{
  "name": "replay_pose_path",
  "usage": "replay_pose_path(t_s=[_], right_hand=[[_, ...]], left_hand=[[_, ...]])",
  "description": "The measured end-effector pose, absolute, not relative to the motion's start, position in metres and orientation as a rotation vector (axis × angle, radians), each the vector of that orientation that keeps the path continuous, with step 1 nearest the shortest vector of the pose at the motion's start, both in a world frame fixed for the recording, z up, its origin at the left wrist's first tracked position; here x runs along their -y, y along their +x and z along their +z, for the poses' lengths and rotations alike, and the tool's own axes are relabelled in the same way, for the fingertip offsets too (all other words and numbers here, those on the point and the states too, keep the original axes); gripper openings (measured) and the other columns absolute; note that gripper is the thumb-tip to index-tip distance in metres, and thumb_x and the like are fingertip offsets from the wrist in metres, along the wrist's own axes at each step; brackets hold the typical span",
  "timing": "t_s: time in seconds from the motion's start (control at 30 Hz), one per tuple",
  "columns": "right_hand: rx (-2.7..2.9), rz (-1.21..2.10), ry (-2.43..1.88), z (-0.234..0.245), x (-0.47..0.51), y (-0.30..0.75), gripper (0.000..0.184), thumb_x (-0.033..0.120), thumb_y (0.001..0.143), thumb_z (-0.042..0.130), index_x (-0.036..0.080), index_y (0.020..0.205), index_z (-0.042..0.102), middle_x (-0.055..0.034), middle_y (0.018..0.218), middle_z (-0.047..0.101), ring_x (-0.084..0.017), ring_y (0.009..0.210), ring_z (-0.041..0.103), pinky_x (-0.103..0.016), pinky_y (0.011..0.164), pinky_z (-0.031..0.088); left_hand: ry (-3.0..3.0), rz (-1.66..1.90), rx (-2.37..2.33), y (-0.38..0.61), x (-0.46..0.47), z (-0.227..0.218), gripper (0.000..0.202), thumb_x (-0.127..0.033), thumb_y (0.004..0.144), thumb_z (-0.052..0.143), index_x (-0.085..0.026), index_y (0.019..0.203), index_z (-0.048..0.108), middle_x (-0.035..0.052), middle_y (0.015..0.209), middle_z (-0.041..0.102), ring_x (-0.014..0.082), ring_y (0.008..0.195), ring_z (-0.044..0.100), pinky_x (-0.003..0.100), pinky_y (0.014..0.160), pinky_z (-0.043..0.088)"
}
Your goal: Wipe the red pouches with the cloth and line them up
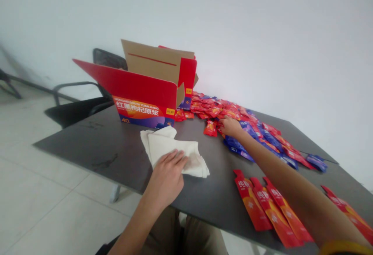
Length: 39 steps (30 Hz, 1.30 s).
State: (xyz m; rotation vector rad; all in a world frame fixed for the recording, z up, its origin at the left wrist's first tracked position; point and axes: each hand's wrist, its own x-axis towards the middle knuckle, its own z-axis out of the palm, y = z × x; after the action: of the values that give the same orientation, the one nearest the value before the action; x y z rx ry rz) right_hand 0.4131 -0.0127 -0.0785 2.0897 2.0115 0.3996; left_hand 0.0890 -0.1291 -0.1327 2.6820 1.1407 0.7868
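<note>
My left hand (169, 173) lies on a folded white cloth (175, 148) near the table's front edge, its fingers stretched out over the fabric. Further off, my right hand (231, 126) reaches into a heap of red and blue sachets (233, 109). Its fingers are closed on a red sachet at the near side of the heap; they hide much of it. Beneath my right forearm, three red spouted pouches (253, 204) lie side by side, partly covered. Another red pouch (349, 212) is to the right of the arm.
An open red carton (145, 109) with raised flaps stands at the left of the dark table (96, 142), with a second red carton (188, 72) behind it. A black chair (75, 109) is beyond the left edge. A white wall (247, 33) rises behind the table.
</note>
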Motion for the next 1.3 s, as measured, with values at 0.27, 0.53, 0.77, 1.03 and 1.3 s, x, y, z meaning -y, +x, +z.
replay_pose_path(t_s=[0.27, 0.53, 0.77, 1.03, 1.3], right_hand=[[-1.918, 0.642, 1.922, -0.086, -0.01, 0.402, 0.032, 0.034, 0.091, 0.06, 0.015, 0.116, 0.058, -0.0099, 0.125, 0.056, -0.025, 0.112, 0.055, -0.047, 0.093, 0.047], [-1.999, 0.806, 1.834, -0.091, 0.0, 0.404, 0.021, 0.017, 0.092, 0.048, 0.011, 0.099, 0.067, -0.0153, 0.121, 0.057, -0.028, 0.114, 0.049, -0.042, 0.09, 0.042], [-2.225, 0.772, 1.746, -0.07, 0.015, 0.416, 0.024, 0.013, 0.085, 0.049, 0.011, 0.087, 0.073, -0.0188, 0.108, 0.062, -0.029, 0.103, 0.05, -0.038, 0.082, 0.039], [-2.541, 0.832, 1.953, 0.019, 0.044, 0.438, 0.03, 0.032, 0.091, 0.052, 0.012, 0.084, 0.073, -0.0147, 0.097, 0.063, -0.022, 0.084, 0.055, -0.033, 0.074, 0.043], [-2.864, 0.468, 1.796, 0.008, 0.145, 0.365, 0.038, 0.03, 0.098, 0.035, 0.021, 0.113, 0.068, -0.008, 0.09, 0.064, -0.017, 0.079, 0.062, -0.028, 0.071, 0.05]], left_hand=[[2.651, 0.773, -1.15, 0.089, 0.128, -0.134, 0.056, 0.0, 0.072, 0.044, -0.015, 0.123, 0.062, 0.007, 0.133, 0.06, 0.0239, 0.129, 0.049, 0.042, 0.111, 0.037], [2.633, 0.773, -1.148, 0.089, 0.129, -0.131, 0.054, -0.001, 0.072, 0.045, -0.015, 0.121, 0.063, 0.0071, 0.134, 0.059, 0.0232, 0.128, 0.049, 0.041, 0.111, 0.037], [2.636, 0.794, -1.143, 0.09, 0.129, -0.131, 0.054, -0.001, 0.073, 0.046, -0.015, 0.122, 0.062, 0.0071, 0.133, 0.06, 0.023, 0.128, 0.049, 0.041, 0.111, 0.037], [2.663, 0.797, -1.142, 0.089, 0.13, -0.133, 0.052, -0.001, 0.073, 0.046, -0.014, 0.121, 0.063, 0.0079, 0.132, 0.06, 0.0237, 0.127, 0.051, 0.042, 0.11, 0.038], [2.699, 0.815, -1.134, 0.088, 0.129, -0.133, 0.052, 0.0, 0.073, 0.046, -0.014, 0.12, 0.064, 0.0089, 0.129, 0.062, 0.0244, 0.125, 0.053, 0.043, 0.109, 0.04]])
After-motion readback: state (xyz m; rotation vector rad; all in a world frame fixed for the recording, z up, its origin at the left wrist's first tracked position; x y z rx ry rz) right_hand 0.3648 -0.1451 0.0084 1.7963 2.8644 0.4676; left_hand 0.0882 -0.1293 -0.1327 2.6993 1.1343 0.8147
